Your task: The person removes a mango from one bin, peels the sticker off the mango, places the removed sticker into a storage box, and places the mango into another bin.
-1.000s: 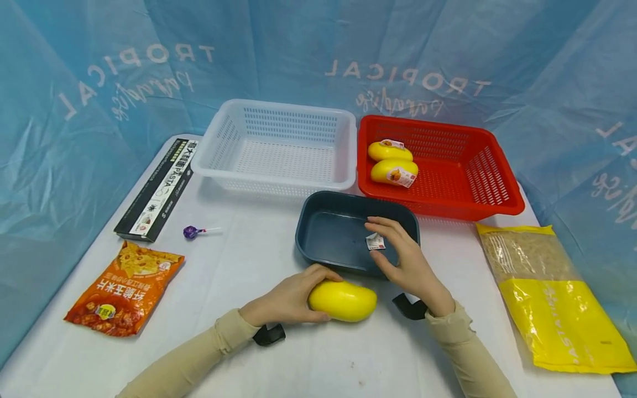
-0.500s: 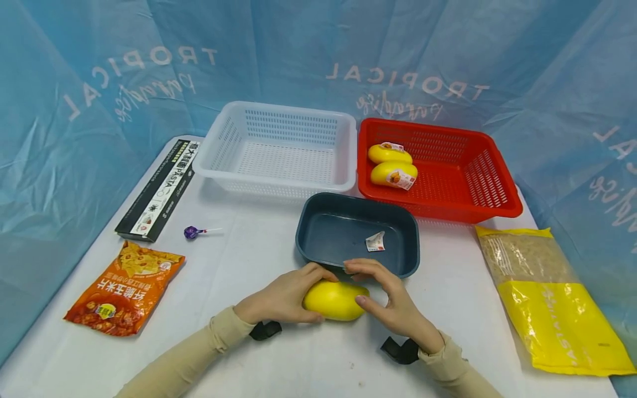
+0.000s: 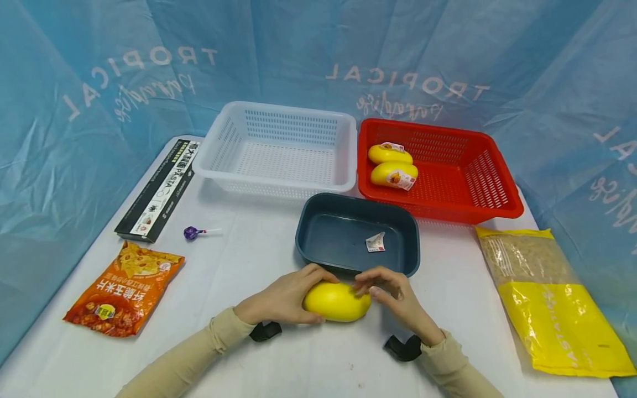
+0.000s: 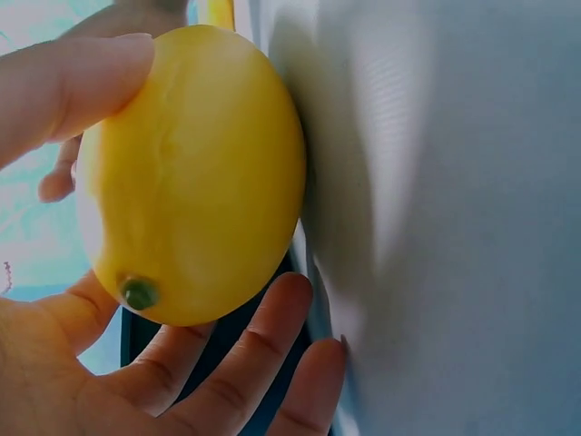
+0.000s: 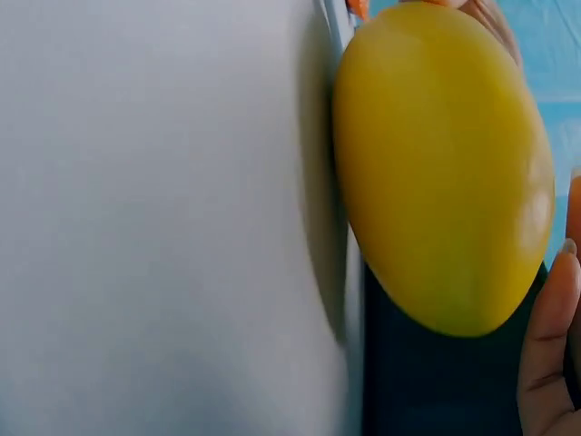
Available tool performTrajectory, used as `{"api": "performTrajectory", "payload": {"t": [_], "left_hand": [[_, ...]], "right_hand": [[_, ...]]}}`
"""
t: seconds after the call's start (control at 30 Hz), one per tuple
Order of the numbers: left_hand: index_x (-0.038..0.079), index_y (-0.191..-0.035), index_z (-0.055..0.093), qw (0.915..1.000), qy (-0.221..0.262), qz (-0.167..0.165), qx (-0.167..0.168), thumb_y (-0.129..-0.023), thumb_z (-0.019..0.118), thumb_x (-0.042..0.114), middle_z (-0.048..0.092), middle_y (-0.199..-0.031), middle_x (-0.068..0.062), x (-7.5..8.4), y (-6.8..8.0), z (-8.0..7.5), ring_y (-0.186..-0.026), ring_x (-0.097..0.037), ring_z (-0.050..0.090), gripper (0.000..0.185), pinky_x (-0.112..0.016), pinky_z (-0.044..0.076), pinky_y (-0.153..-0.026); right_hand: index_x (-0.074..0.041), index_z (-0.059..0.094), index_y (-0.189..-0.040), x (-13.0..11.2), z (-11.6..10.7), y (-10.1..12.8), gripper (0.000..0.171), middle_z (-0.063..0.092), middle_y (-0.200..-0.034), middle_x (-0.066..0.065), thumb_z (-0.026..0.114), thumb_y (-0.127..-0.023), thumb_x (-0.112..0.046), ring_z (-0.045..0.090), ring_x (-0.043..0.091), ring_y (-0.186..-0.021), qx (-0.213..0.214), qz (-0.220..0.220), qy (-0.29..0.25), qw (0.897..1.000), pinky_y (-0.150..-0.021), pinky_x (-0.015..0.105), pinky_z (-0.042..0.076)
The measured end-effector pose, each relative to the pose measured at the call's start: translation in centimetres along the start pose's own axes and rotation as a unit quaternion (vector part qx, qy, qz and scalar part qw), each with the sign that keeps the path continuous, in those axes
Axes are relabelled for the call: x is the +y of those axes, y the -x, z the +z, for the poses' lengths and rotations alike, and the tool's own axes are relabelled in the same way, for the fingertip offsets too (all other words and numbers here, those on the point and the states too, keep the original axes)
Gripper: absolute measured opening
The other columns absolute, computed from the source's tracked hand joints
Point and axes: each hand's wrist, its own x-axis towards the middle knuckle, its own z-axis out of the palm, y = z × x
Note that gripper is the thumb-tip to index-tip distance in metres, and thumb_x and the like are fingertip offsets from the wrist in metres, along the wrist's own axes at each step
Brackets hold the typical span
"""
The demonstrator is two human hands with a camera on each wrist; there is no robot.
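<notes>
A glossy yellow mango lies on the white table in front of the dark blue tray. My left hand grips its left end, thumb on the near side and fingers on the far side. In the left wrist view, a green stem nub shows on the mango's end. At the right end, my right hand has its bent fingertips over or against the skin; contact is unclear. The right wrist view shows a finger beside the mango. A crumpled paper label lies inside the tray.
Behind the tray stand a white basket and a red basket holding two labelled yellow mangoes. On the left are a pasta box, a lollipop and an orange chip bag. A yellow pasta bag lies right.
My right hand has come back from above the tray to the mango's right end, its fingers now more bent. The label stays in the tray. The mango shifted slightly left.
</notes>
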Motion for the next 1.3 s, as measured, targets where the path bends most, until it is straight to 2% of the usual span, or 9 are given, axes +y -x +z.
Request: {"api": "performTrajectory", "payload": {"t": [0.23,0.37,0.5,0.73,0.97,1.1,1.3], "left_hand": [[0.022,-0.135,0.047,0.9999,0.011,0.013,0.001,-0.077,0.077,0.03,0.05,-0.13,0.0,0.0,-0.1,0.0,-0.106,-0.013,0.055,0.066,-0.034,0.049,-0.093],[0.022,-0.136,0.047,0.9998,0.011,0.017,-0.003,-0.078,0.077,0.03,0.05,-0.13,-0.001,0.0,0.0,-0.2,-0.106,-0.013,0.056,0.067,-0.033,0.049,-0.093],[0.02,-0.138,0.046,0.9997,0.008,0.018,-0.011,-0.079,0.078,0.029,0.05,-0.133,-0.001,0.1,0.2,-0.7,-0.108,-0.014,0.057,0.068,-0.034,0.05,-0.095],[0.018,-0.136,0.05,0.9997,0.004,0.017,-0.018,-0.08,0.077,0.03,0.053,-0.134,0.003,0.4,0.4,-1.8,-0.115,-0.015,0.057,0.063,-0.036,0.049,-0.099],[0.017,-0.128,0.058,0.9992,0.021,0.025,0.023,-0.084,0.075,0.026,0.061,-0.125,0.003,-0.1,0.5,-2.6,-0.105,-0.014,0.061,0.048,-0.036,0.052,-0.093],[0.014,-0.125,0.061,0.9971,0.038,0.036,0.054,-0.087,0.072,0.024,0.065,-0.121,0.0,-0.4,0.6,-3.1,-0.102,-0.018,0.062,0.041,-0.038,0.053,-0.088],[0.012,-0.13,0.057,0.9912,0.082,0.034,0.098,-0.088,0.069,0.023,0.068,-0.115,-0.005,-0.6,0.5,-3.3,-0.1,-0.017,0.063,0.045,-0.038,0.052,-0.082]], "right_hand": [[0.02,0.054,-0.111,0.0,-0.9,-0.4,0.026,0.072,-0.104,0.005,0.045,-0.094,0.002,0.071,0.017,-0.091,0.005,-0.017,-0.022,1.0,-0.084,0.029,0.057],[0.013,0.058,-0.113,-0.1,-0.7,-0.3,0.024,0.072,-0.106,0.01,0.047,-0.093,0.005,0.07,0.015,-0.098,-0.009,-0.006,0.019,1.0,-0.09,0.03,0.055],[0.002,0.062,-0.117,-0.3,-0.2,-0.2,0.029,0.068,-0.116,0.017,0.051,-0.091,0.008,0.065,0.014,-0.111,-0.034,0.006,0.07,0.997,-0.098,0.032,0.051],[-0.006,0.061,-0.124,-0.3,0.3,-0.2,0.036,0.062,-0.131,0.011,0.062,-0.089,0.001,0.056,0.012,-0.124,-0.06,0.035,0.115,0.991,-0.11,0.027,0.04],[-0.009,0.059,-0.127,0.3,0.6,-0.1,0.044,0.058,-0.136,0.013,0.069,-0.085,-0.001,0.052,0.013,-0.129,-0.075,0.023,0.134,0.988,-0.113,0.025,0.037],[-0.011,0.058,-0.129,0.3,0.9,-0.1,0.049,0.056,-0.14,0.009,0.073,-0.083,-0.004,0.05,0.013,-0.131,-0.077,0.042,0.139,0.986,-0.113,0.025,0.035],[-0.015,0.055,-0.133,0.4,1.5,-0.1,0.056,0.053,-0.143,0.006,0.077,-0.081,-0.011,0.048,0.017,-0.133,-0.078,0.054,0.159,0.983,-0.113,0.028,0.036]]}}
